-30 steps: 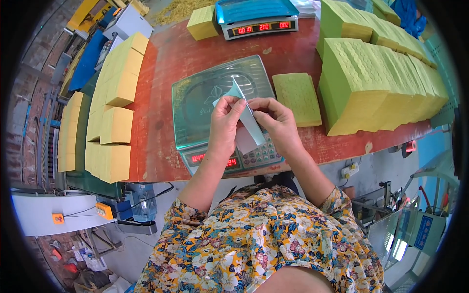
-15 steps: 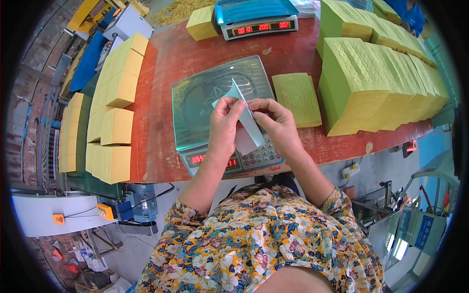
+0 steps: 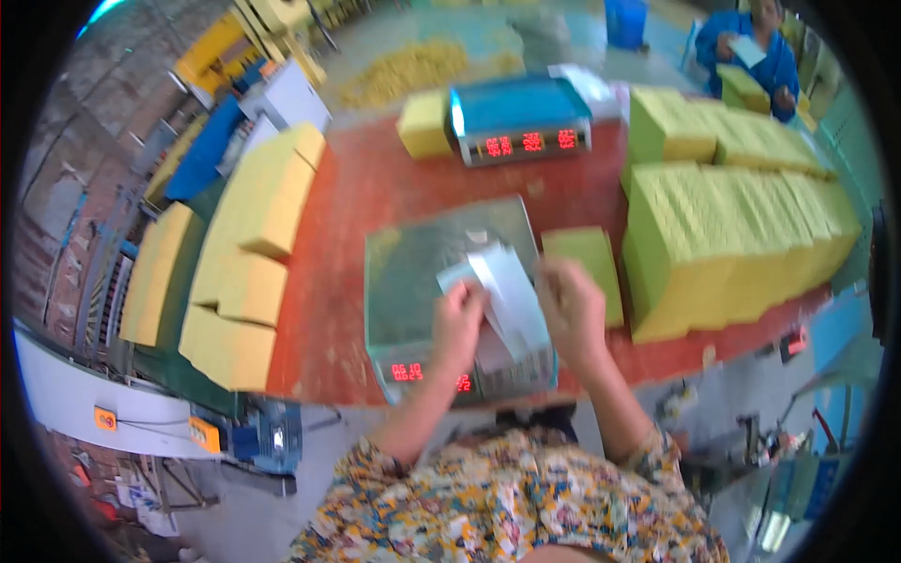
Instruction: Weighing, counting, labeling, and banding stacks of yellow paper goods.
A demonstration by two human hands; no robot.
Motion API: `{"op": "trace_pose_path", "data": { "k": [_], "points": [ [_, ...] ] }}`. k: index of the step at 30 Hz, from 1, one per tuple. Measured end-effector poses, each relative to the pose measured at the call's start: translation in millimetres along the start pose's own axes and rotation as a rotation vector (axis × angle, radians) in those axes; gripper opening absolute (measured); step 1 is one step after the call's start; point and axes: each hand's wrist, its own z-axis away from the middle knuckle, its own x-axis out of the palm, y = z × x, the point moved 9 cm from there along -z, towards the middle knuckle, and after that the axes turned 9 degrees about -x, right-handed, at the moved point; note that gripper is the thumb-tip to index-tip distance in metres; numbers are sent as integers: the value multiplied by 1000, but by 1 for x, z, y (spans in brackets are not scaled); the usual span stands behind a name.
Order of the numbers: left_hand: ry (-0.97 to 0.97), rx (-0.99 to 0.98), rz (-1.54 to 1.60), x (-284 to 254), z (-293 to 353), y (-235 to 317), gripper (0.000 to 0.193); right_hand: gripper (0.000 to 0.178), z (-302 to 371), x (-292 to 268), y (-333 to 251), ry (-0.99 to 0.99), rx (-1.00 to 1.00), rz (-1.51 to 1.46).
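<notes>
My left hand [image 3: 461, 324] pinches a thin, pale bluish sheet [image 3: 507, 291], folded or layered, above the flat-topped weighing scale [image 3: 404, 272] with red digits. A shiny lighter strip runs down the sheet. To its right, my right hand [image 3: 574, 305] is raised with fingers curled in, smeared by motion; whether it holds anything cannot be made out. Just beyond that hand, a low stack of yellow-green paper [image 3: 584, 258] lies beside the scale.
Tall yellow-green paper stacks [image 3: 723, 253] stand at the right, yellow blocks [image 3: 249, 225] at the left of the red table [image 3: 319, 319]. A second scale [image 3: 521, 108] with a blue tray sits at the far edge. A person in blue [image 3: 770, 56] holds a pale sheet at far right.
My view has tilted up, so the table sits lower and a person shows at far right. My right hand has come away from the sheet, which my left hand still holds, spread flatter.
</notes>
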Motion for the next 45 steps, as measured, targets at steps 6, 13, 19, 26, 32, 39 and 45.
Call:
{"op": "trace_pose_path", "data": {
  "k": [6,13,19,26,32,39,45],
  "points": [
    [-84,-57,143,2,12,-9,12,29,19,46,-1,-294,153,-78],
    [-119,3,7,6,5,-10,9,24,6,42,21,-420,168,51],
    [-105,43,59,16,13,7,31,21,7,46,26,-353,188,40],
    [130,139,-26,5,24,11,49,14,25,35,-27,-121,-131,171],
    [17,133,165,-1,55,26,18,14,36,-18,-31,37,-11,137],
    [-374,653,-712,65,96,115,20,21,116,-115,61,109,311,308],
    [-403,275,140,190,42,175,21,17,141,-186,56,150,423,192]
  ]
}}
